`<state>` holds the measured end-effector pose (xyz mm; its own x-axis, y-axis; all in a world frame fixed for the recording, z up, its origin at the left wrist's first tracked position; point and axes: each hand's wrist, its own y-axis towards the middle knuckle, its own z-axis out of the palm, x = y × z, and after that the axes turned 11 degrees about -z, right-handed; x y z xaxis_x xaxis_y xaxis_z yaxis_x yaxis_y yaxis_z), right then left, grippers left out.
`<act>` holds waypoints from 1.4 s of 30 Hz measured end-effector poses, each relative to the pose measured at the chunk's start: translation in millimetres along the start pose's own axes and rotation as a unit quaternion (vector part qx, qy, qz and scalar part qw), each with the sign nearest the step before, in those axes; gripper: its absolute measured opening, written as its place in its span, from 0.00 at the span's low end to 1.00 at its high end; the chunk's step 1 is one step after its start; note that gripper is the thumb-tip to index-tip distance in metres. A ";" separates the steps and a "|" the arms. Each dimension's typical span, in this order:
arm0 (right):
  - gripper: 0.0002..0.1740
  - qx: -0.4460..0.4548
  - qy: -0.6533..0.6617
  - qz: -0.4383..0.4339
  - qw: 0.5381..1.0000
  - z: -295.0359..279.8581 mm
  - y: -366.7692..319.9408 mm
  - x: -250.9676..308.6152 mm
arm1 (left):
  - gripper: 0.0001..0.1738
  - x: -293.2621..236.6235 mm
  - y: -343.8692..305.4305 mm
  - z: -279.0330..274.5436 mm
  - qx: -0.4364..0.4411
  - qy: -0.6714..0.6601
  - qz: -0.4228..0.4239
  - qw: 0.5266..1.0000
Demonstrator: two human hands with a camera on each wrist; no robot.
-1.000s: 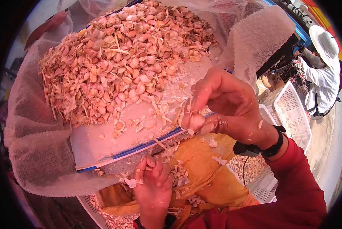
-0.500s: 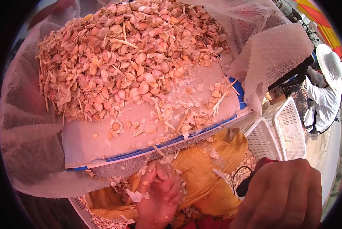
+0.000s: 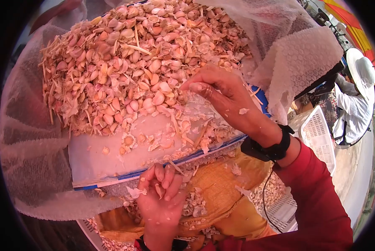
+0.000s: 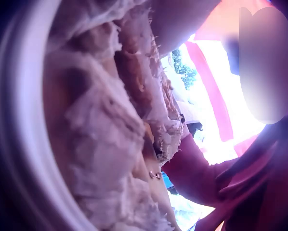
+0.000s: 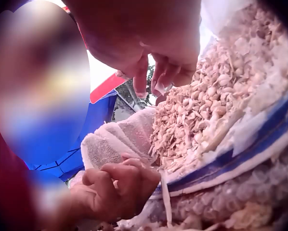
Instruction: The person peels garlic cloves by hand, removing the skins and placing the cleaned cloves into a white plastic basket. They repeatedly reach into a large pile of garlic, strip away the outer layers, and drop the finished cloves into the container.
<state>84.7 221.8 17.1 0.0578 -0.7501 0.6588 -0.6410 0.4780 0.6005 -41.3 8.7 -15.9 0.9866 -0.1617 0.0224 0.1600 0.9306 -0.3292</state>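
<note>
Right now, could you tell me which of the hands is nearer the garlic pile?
Right. The right hand reaches the garlic pile; the left hand is below the board, apart.

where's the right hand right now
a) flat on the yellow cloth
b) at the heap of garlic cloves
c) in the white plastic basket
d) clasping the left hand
b: the right hand stretches out with its fingertips at the near edge of the heap of garlic cloves, apart from the left hand, which sits low by the yellow cloth.
</note>
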 end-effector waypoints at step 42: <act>0.05 0.047 0.579 -0.051 0.812 -28.5 -23.9 132.6 | 0.14 21.3 0.2 18.7 -0.093 0.070 -0.010 0.993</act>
<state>129.5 123.9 103.1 0.7609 0.1747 0.6249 -0.6398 0.3629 0.6775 -19.7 11.6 2.1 0.9671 -0.2355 -0.0965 0.1579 0.8525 -0.4982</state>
